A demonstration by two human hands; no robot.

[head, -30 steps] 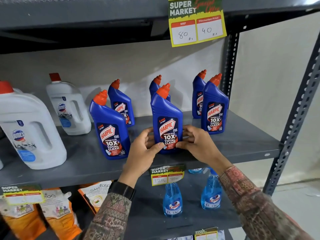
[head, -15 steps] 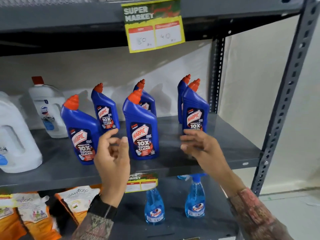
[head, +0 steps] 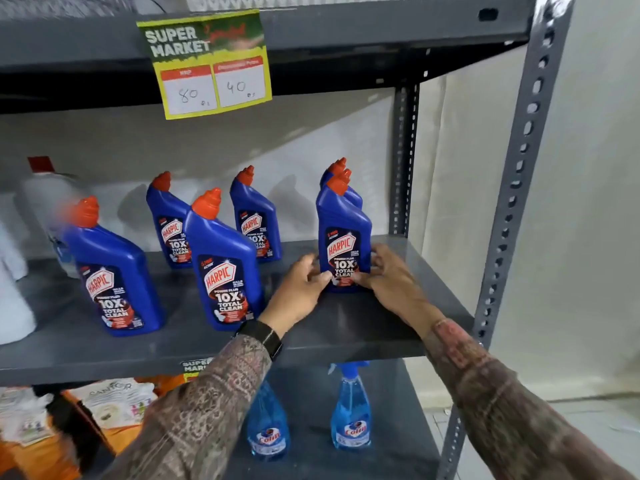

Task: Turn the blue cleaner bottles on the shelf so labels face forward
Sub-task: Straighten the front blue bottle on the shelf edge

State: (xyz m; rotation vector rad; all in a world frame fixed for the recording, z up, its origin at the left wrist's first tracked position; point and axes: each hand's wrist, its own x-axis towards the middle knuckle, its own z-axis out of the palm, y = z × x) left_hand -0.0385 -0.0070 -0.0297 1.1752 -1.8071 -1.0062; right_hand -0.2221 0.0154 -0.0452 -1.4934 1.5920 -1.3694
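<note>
A blue cleaner bottle [head: 343, 237] with an orange cap is stood upright near the right end of the grey shelf [head: 346, 317]. Its label is turned to the front. The bottle is held low down between two hands. The left hand [head: 299, 289] is pressed on its left side and the right hand [head: 388, 278] is pressed on its right side, so the bottle is gripped by the fingers of both hands. What is inside cannot be seen, because the bottle is not see-through.

Another blue bottle [head: 353, 197] is stood right behind it and is mostly hidden. Four more blue bottles are stood to the left: a front one [head: 221, 271], a far-left one [head: 110, 271], and two back ones [head: 169, 223] [head: 256, 220]. All four labels are faced forward.

A white jug [head: 45, 202] is seen blurred at the far left. A yellow price sign [head: 207, 64] is hung from the shelf above. On the shelf below, two clear spray bottles [head: 268, 431] [head: 351, 414] are filled with blue liquid.
</note>
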